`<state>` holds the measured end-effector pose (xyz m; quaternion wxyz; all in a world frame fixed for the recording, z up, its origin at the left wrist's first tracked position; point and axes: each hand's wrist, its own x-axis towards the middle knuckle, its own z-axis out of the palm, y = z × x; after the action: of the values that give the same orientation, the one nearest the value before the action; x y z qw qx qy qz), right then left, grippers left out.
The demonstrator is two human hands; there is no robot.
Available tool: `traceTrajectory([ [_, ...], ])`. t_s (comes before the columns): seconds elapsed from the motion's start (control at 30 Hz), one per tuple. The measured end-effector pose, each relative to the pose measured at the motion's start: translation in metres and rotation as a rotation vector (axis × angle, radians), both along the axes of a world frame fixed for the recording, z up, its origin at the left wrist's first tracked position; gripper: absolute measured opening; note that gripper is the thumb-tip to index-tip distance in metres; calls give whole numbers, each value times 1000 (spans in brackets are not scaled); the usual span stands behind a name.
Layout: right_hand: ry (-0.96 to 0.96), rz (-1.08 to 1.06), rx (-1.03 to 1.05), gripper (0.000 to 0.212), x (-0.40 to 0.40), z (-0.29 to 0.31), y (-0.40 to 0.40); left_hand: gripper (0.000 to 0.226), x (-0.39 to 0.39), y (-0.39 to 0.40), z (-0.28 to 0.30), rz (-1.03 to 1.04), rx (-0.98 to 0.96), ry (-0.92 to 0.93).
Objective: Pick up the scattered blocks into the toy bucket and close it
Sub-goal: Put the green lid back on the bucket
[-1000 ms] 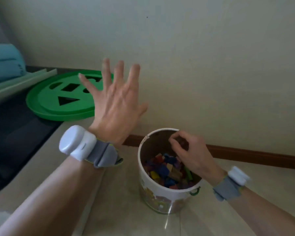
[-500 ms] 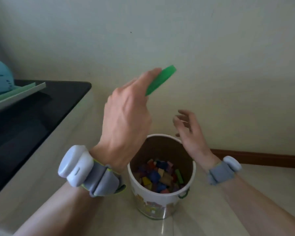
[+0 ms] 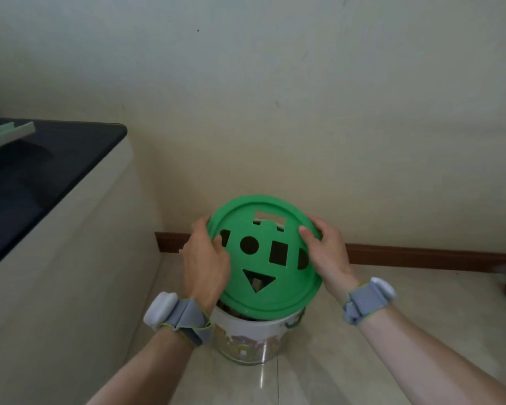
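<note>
Fingers [image 3: 306, 232] of the right hand [image 3: 327, 252] and the left hand [image 3: 206, 258] clamp opposite edges of the green lid [image 3: 275, 296] — tilted over the toy bucket [image 3: 246, 340], not seated. The bucket stands on the floor [image 3: 421, 302] near the wall's baseboard [image 3: 421, 255]; its printing is unreadable, its contents hidden.

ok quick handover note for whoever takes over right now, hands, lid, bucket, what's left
Left hand grips the lid's left edge; right hand grips its right edge.
Lid is held tilted over the bucket, near side low at the rim, far side raised, not seated.
Done: blocks seem to be inside; none seen on the floor.
Left: level the lid and press it shut.
</note>
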<state>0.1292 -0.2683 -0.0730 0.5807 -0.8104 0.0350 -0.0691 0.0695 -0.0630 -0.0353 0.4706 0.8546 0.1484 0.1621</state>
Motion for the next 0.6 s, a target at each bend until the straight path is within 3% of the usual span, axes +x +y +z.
traceTrajectory([
  [0.17,171,11,5,25,-5,-21,5,29,3,7,-21,-20,90,105],
  [0.4,114,22,-167,16,-7,-32,13,29,9,14,-46,-19,-3,156],
  [0.6,150,-19,-49,11,-14,-32,21,25,13,24,-55,-14,4,150],
])
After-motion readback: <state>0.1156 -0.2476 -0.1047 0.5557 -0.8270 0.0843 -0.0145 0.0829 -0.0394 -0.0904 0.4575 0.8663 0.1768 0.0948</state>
